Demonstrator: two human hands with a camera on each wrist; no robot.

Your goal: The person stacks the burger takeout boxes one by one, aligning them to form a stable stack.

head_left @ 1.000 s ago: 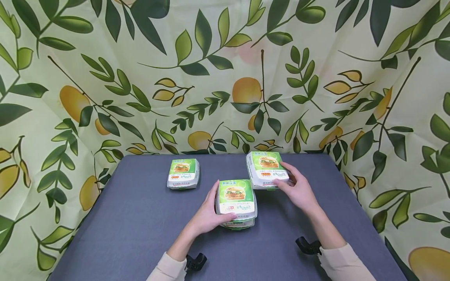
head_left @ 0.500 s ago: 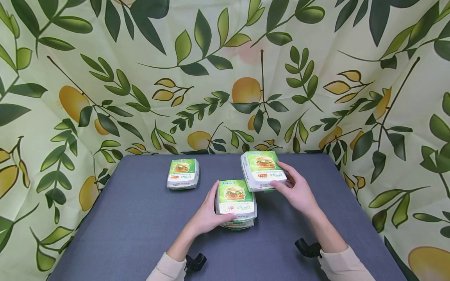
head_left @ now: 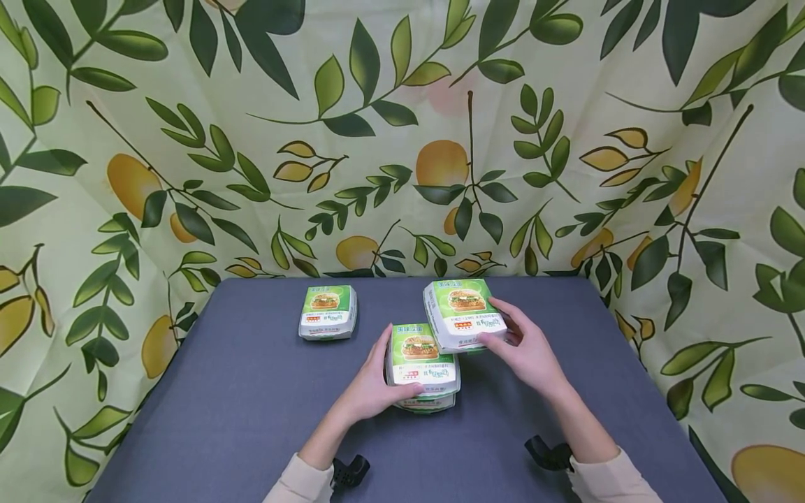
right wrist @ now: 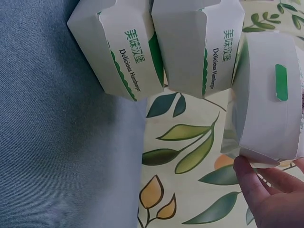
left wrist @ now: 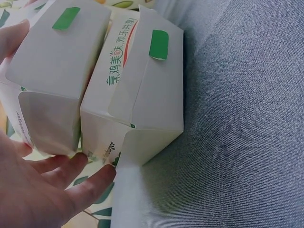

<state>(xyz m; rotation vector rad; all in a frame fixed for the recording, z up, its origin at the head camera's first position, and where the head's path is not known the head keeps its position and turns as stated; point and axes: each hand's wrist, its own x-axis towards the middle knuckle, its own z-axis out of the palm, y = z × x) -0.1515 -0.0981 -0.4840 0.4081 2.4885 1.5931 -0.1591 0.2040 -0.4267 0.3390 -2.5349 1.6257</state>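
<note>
Two white-and-green hamburger boxes are stacked at mid-table, the upper one point(head_left: 418, 356) on the lower one point(head_left: 429, 403). My left hand point(head_left: 370, 388) grips the stack from the left, thumb at the front; in the left wrist view its fingertips point(left wrist: 102, 183) reach the sides of both boxes. My right hand point(head_left: 528, 353) holds another hamburger box point(head_left: 465, 311) between thumb and fingers. Seen from the head, that box overlaps the stack's back right corner. The right wrist view shows the held box point(right wrist: 270, 99) above the stack's level, its bottom facing the upper box point(right wrist: 194, 47).
A single hamburger box point(head_left: 327, 312) lies at the back left of the dark blue-grey tablecloth point(head_left: 251, 405). A leaf-and-fruit patterned cloth point(head_left: 377, 154) hangs behind the table and along its sides. Black wrist mounts point(head_left: 351, 471) sit at both forearms.
My right hand has moved left and a little nearer with its hamburger box, from beside the stack to overlapping its back right corner in view. The left hand and stack stay put.
</note>
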